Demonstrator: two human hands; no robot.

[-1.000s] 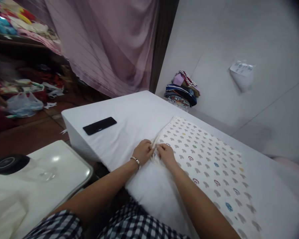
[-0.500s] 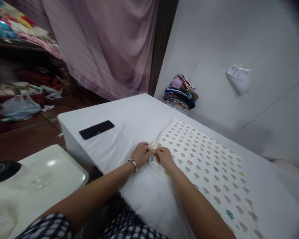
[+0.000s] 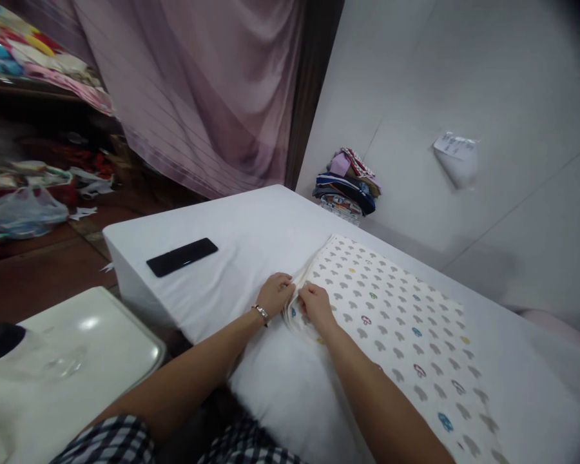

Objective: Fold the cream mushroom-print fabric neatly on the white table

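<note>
At ten o'clock on the printed fabric (image 3: 403, 322), the right hand (image 3: 318, 305) pinches its edge; left hand (image 3: 275, 294), grip unclear; tablecloth (image 3: 251, 219) stretches toward eleven.

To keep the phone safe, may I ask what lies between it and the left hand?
In the head view, only the creased white cover shows between the phone and the left hand.

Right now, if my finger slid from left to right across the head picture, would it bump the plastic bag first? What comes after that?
Yes: plastic bag → black phone → left hand → right hand → white paper.
</note>
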